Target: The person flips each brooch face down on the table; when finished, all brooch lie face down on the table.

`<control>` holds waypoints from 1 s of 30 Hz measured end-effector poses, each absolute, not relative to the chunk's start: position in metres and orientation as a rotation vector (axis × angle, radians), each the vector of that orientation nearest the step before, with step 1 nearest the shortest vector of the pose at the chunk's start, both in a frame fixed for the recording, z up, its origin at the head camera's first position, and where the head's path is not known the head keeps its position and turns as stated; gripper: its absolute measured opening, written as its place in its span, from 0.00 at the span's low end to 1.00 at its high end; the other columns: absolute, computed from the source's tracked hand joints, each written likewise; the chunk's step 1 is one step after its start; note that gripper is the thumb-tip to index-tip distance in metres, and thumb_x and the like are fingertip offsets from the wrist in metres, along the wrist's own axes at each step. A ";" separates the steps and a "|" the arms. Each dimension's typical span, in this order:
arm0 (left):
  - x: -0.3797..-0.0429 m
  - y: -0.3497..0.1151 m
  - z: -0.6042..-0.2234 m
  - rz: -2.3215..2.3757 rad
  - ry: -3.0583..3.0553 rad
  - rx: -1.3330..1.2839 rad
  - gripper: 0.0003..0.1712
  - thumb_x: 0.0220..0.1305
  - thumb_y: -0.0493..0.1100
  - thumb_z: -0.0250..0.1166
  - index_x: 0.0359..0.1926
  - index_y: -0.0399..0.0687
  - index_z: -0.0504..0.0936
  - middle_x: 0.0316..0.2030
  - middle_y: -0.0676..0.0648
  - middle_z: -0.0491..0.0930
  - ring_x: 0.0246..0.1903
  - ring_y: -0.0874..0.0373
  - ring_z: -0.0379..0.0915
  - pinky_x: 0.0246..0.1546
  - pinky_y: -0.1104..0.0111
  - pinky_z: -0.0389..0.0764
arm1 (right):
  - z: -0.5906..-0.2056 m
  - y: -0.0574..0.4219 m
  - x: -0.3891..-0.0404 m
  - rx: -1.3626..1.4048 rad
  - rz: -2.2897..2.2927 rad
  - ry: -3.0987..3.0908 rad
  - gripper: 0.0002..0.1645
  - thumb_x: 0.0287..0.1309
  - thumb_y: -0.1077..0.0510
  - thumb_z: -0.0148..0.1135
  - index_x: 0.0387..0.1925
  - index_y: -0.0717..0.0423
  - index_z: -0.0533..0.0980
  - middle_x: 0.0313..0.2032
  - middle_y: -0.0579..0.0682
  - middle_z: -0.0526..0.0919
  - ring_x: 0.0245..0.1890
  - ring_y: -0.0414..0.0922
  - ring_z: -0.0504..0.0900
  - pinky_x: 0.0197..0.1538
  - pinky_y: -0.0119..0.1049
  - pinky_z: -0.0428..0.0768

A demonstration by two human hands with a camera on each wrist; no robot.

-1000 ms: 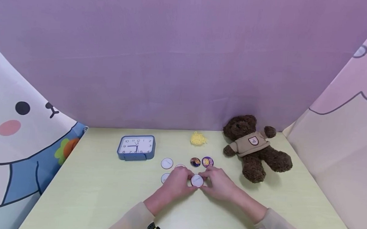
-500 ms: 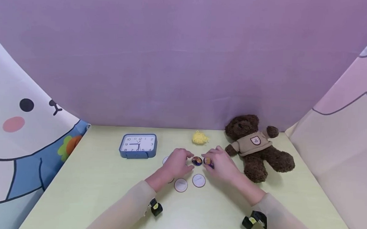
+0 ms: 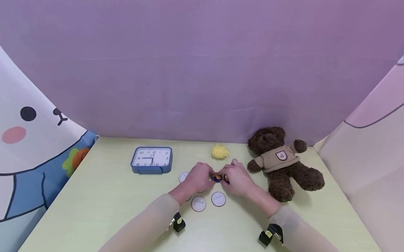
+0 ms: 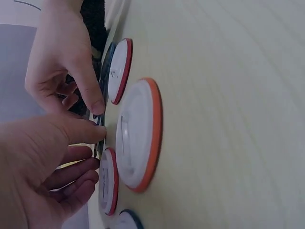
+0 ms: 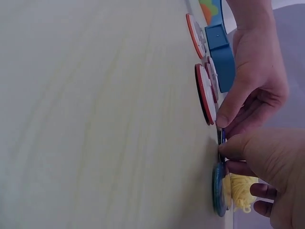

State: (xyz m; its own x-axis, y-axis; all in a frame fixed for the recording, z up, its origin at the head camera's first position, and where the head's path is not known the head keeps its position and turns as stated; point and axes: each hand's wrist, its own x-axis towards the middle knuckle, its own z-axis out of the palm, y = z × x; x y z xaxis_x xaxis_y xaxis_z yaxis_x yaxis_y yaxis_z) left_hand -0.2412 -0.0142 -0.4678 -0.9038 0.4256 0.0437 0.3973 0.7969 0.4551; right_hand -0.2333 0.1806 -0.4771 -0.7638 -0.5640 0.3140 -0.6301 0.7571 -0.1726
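A dark button badge with an orange picture lies between my two hands. My left hand pinches its left edge with thumb and fingers. From the other side, my right hand pinches its right edge. A purple button badge shows partly behind the right fingers; in the right wrist view it is the blue-rimmed badge close below them. Several badges lie pin side up nearby, among them a white-backed badge, a second white-backed badge and an orange-rimmed badge. The left hand partly hides others.
A blue alarm clock stands at the back left of the pale table. Behind the hands lies a ball of yellow yarn. A brown teddy bear in a tan shirt lies at the right, by the purple backdrop.
Both hands let go of a white-backed badge at the front and moved away to the dark picture badge. They then closed in and took hold of its edges.
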 end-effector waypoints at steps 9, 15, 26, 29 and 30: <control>-0.239 -0.020 -0.472 0.889 3.006 0.657 0.07 0.71 0.41 0.71 0.45 0.47 0.94 0.38 0.50 0.93 0.38 0.59 0.88 0.41 0.68 0.87 | -0.484 0.181 -0.231 0.820 0.513 -2.609 0.07 0.60 0.61 0.75 0.40 0.51 0.91 0.35 0.45 0.93 0.30 0.42 0.75 0.36 0.37 0.68; -0.236 -0.022 -0.468 1.042 3.066 0.673 0.09 0.72 0.41 0.69 0.48 0.46 0.92 0.34 0.49 0.93 0.34 0.62 0.89 0.36 0.72 0.86 | -0.475 0.180 -0.231 0.738 0.679 -2.541 0.05 0.62 0.63 0.72 0.39 0.53 0.90 0.30 0.46 0.92 0.26 0.40 0.76 0.34 0.35 0.69; -0.233 -0.025 -0.465 1.144 3.050 0.624 0.08 0.72 0.41 0.69 0.48 0.47 0.90 0.33 0.50 0.93 0.33 0.62 0.89 0.35 0.73 0.86 | -0.470 0.177 -0.229 0.805 0.824 -2.521 0.18 0.57 0.66 0.72 0.50 0.55 0.85 0.31 0.48 0.89 0.23 0.41 0.79 0.32 0.31 0.76; -0.233 -0.026 -0.466 1.163 3.043 0.603 0.07 0.72 0.42 0.70 0.46 0.47 0.90 0.32 0.50 0.92 0.32 0.63 0.88 0.34 0.74 0.86 | -0.469 0.178 -0.226 0.861 0.822 -2.520 0.22 0.52 0.66 0.76 0.51 0.56 0.85 0.33 0.48 0.89 0.28 0.47 0.84 0.37 0.35 0.78; -0.233 -0.026 -0.467 1.161 3.040 0.604 0.07 0.72 0.41 0.70 0.46 0.47 0.90 0.32 0.50 0.92 0.31 0.63 0.87 0.34 0.74 0.86 | -0.469 0.178 -0.225 0.876 0.814 -2.525 0.23 0.51 0.66 0.77 0.51 0.56 0.85 0.34 0.49 0.89 0.30 0.48 0.85 0.39 0.37 0.79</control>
